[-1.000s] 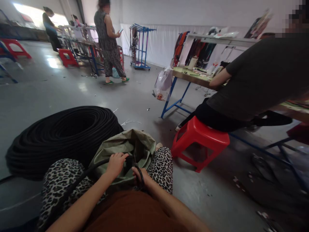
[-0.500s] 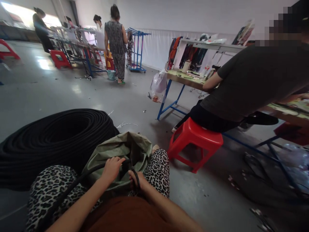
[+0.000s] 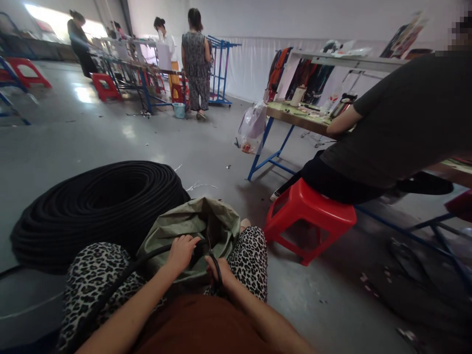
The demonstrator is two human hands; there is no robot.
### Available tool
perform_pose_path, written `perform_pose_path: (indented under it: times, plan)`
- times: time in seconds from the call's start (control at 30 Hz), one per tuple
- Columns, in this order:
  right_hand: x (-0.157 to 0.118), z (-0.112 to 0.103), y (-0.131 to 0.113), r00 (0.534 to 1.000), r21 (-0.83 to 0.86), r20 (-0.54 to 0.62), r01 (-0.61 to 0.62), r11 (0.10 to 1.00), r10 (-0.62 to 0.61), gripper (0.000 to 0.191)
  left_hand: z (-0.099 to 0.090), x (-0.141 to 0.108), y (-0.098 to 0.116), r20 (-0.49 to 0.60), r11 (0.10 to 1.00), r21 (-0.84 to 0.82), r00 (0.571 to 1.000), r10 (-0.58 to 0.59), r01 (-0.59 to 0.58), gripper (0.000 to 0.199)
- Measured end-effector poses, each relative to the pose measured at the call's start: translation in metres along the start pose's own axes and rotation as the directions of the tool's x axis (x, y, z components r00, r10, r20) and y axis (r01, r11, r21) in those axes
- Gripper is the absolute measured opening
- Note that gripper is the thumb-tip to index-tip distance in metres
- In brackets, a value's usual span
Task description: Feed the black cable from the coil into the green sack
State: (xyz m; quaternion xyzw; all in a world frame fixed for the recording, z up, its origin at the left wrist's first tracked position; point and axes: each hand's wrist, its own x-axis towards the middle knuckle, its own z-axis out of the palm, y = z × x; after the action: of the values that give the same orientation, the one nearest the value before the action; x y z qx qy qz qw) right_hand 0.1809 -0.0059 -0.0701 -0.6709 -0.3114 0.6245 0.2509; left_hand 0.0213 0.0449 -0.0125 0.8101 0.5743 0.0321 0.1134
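One grey floor (image 3: 110,142) is stretching across most of the frame. At the right, a seated person (image 3: 398,123) in a dark shirt is leaning over a worktable (image 3: 283,116). At the lower left, a big coil (image 3: 62,216) of black cord is lying flat on the floor. A blue rack (image 3: 223,73) is standing at upper centre, and just beside it a person in patterned clothes (image 3: 196,64) is facing away. At the upper left, a person in dark clothes (image 3: 81,46) is standing by another table. Leopard-print trousers (image 3: 96,275) are covering the wearer's legs at lower centre and lower left. Right of centre, a red stool (image 3: 313,201) is bearing the seated person.

Between the wearer's knees, a green bag (image 3: 167,223) is gaping open, its near part lying under the hands. A clear plastic bag (image 3: 252,125) is hanging at the worktable's left end, and a light blue bucket (image 3: 179,110) is sitting at upper centre.

One black cord (image 3: 143,258) is running from the lower left, across the trousers, to the bag's mouth. The left hand (image 3: 180,254) is closing its fingers around this cord near its end. The right hand (image 3: 221,271) is gripping the dark handles of the scissors (image 3: 216,268), whose blades are pointing up over the bag's opening, near the cord; whether they are touching it, I cannot tell.
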Motion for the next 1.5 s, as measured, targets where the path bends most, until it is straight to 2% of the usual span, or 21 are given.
perform_pose_path:
  times: [0.33, 0.8, 1.17, 1.3, 1.5]
  plan:
    - [-0.014, -0.002, -0.012, 0.999, -0.068, -0.028, -0.039, 0.997, 0.038, 0.037, -0.004, 0.004, 0.002, 0.078, 0.997, 0.07, 0.997, -0.021, 0.016, 0.038]
    - [-0.009, -0.002, -0.008, 0.998, -0.057, -0.014, -0.063, 0.996, 0.062, 0.041, -0.002, 0.005, -0.003, 0.025, 0.999, 0.025, 0.999, -0.034, 0.034, 0.036]
    - [-0.013, -0.003, -0.011, 0.994, 0.045, -0.018, -0.104, 0.994, 0.105, 0.041, -0.006, 0.004, -0.003, -0.035, 0.999, 0.007, 0.998, -0.051, 0.051, 0.036]
    - [-0.019, -0.004, -0.017, 0.991, 0.106, -0.02, -0.133, 0.985, 0.136, 0.039, 0.0, 0.001, -0.007, -0.078, 0.996, -0.054, 0.994, -0.077, 0.073, 0.038]
    - [-0.017, -0.004, -0.016, 0.99, 0.166, 0.0, -0.139, 0.976, 0.141, 0.039, 0.02, -0.006, -0.017, -0.138, 0.982, -0.163, 0.984, -0.114, 0.091, 0.034]
